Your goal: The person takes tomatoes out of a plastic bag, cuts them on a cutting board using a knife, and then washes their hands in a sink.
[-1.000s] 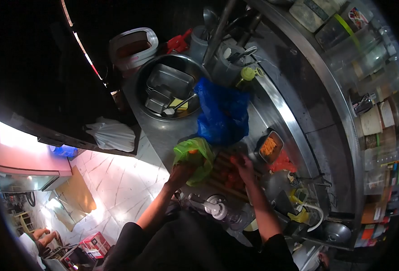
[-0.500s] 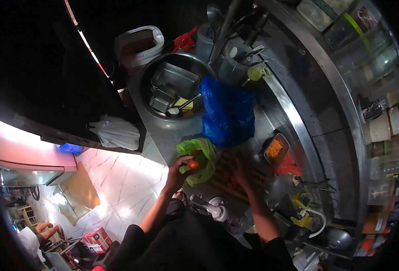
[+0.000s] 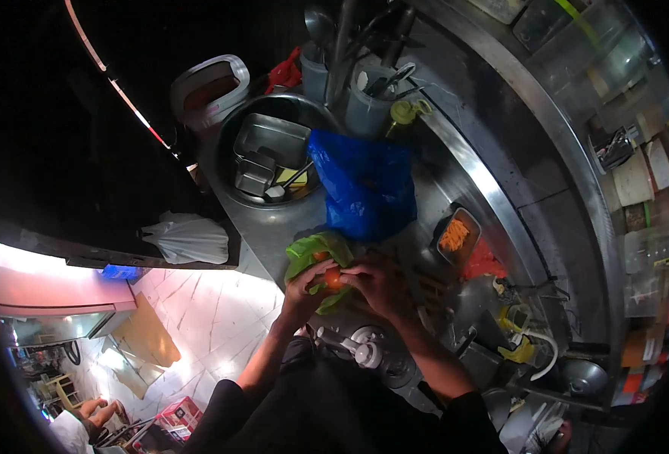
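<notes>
Between my two hands is a red tomato [image 3: 333,279]. My left hand [image 3: 302,290] is closed round its left side, and the fingers of my right hand [image 3: 377,283] pinch it from the right. Just behind my left hand lies a crumpled green plastic bag [image 3: 321,246], with something reddish showing at its mouth. Under and beside my right forearm, a slatted brown board [image 3: 429,291] shows in shadow, largely hidden by the arm. A blue plastic bag [image 3: 368,189] stands right behind my hands on the metal counter [image 3: 266,225].
A large metal basin [image 3: 230,170] holds steel pans and a spatula. To the right sits a tray of shredded orange food [image 3: 455,234], near a red bag [image 3: 484,261]. Utensil tubs [image 3: 367,112] stand at the back. A grey-white appliance [image 3: 364,349] is close to my body. Another person's legs [image 3: 101,415] show lower left.
My right hand has moved left from over the slatted board to the tomato and now grips it together with my left hand. The view has shifted slightly.
</notes>
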A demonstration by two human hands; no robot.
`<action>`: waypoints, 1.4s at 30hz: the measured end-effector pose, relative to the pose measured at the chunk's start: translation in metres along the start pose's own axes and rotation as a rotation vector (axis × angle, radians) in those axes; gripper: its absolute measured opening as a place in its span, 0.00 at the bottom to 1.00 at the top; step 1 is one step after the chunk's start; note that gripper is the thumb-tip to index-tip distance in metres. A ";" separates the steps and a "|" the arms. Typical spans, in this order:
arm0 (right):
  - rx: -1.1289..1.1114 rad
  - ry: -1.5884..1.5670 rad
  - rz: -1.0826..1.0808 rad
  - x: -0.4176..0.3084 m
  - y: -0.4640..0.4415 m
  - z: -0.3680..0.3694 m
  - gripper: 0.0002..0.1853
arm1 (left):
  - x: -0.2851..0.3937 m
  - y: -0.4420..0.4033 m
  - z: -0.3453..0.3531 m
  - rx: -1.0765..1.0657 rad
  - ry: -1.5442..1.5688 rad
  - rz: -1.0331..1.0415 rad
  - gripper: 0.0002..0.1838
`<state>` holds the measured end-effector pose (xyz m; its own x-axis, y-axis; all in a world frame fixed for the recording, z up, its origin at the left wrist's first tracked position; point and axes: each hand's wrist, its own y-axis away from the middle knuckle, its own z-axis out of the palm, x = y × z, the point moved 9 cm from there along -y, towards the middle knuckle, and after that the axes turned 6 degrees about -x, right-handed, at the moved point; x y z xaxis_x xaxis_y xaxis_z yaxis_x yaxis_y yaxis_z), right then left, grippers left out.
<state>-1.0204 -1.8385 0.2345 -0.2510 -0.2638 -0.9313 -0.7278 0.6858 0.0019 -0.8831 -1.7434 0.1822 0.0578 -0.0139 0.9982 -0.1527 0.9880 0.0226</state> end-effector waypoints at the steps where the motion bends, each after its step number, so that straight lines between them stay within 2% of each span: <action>1: -0.007 0.003 0.073 0.007 0.001 0.000 0.11 | 0.003 0.000 0.001 -0.003 -0.045 0.034 0.34; 3: -0.022 0.007 0.220 0.018 0.006 -0.002 0.11 | 0.010 0.000 0.004 -0.021 -0.173 0.111 0.32; 5: 0.008 0.064 0.217 0.015 0.008 -0.006 0.10 | 0.017 0.000 0.007 -0.056 -0.337 0.198 0.31; 6: 0.023 0.092 0.213 0.014 0.007 -0.009 0.10 | 0.017 0.000 0.010 -0.075 -0.320 0.204 0.30; 9: 0.114 0.201 0.465 0.050 0.016 -0.019 0.12 | 0.020 0.000 0.021 -0.118 -0.286 0.213 0.29; 12: 0.234 -0.170 0.334 0.127 0.006 -0.024 0.17 | 0.014 0.001 0.027 -0.120 -0.264 0.198 0.29; 15: 0.180 -0.019 0.287 0.165 0.005 -0.035 0.19 | 0.004 0.001 0.032 -0.124 -0.234 0.171 0.27; 17: 0.169 0.145 0.323 0.150 0.008 -0.044 0.19 | 0.003 -0.002 0.032 -0.141 -0.288 0.142 0.27; 20: -0.045 0.200 0.401 0.101 0.016 -0.038 0.18 | -0.004 -0.005 0.034 -0.156 -0.342 0.133 0.27; 22: -0.170 0.317 0.244 0.058 0.019 -0.032 0.18 | -0.019 -0.012 0.039 -0.158 -0.315 0.155 0.27; 23: -0.188 0.452 0.063 0.029 0.021 -0.027 0.18 | -0.020 -0.016 0.044 -0.165 -0.300 0.167 0.28; 24: -0.206 0.585 -0.118 0.008 0.026 -0.020 0.19 | -0.020 -0.018 0.047 -0.141 -0.312 0.176 0.29; 27: 0.013 0.574 -0.165 0.034 0.041 -0.029 0.22 | -0.014 -0.023 0.053 -0.087 -0.385 0.194 0.34; 29: 0.039 -0.066 0.416 0.082 0.050 -0.050 0.27 | -0.012 -0.024 0.045 -0.070 -0.471 0.211 0.40; 31: 0.165 -0.288 0.635 0.102 0.070 -0.072 0.28 | -0.005 -0.021 0.010 0.041 -0.673 0.156 0.51; 33: 0.382 -0.076 0.521 0.109 0.095 -0.111 0.25 | -0.005 -0.015 -0.019 0.072 -0.811 0.111 0.62; 35: 0.335 0.226 0.444 0.156 0.124 -0.133 0.22 | -0.009 -0.011 -0.034 0.021 -0.886 0.082 0.74; 36: 0.305 0.376 0.402 0.169 0.132 -0.138 0.20 | -0.019 -0.009 -0.030 -0.075 -0.953 0.034 0.77; 38: 0.300 0.422 0.314 0.162 0.134 -0.138 0.18 | -0.055 -0.002 -0.024 -0.263 -1.082 -0.075 0.82; 42: 0.298 0.557 0.324 0.194 0.151 -0.133 0.17 | -0.075 -0.003 -0.019 -0.198 -1.082 -0.062 0.78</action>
<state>-1.2638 -1.8762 0.1020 -0.7724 -0.2676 -0.5760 -0.3750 0.9241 0.0737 -0.8686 -1.7428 0.1058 -0.8494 -0.0959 0.5189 -0.0128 0.9868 0.1613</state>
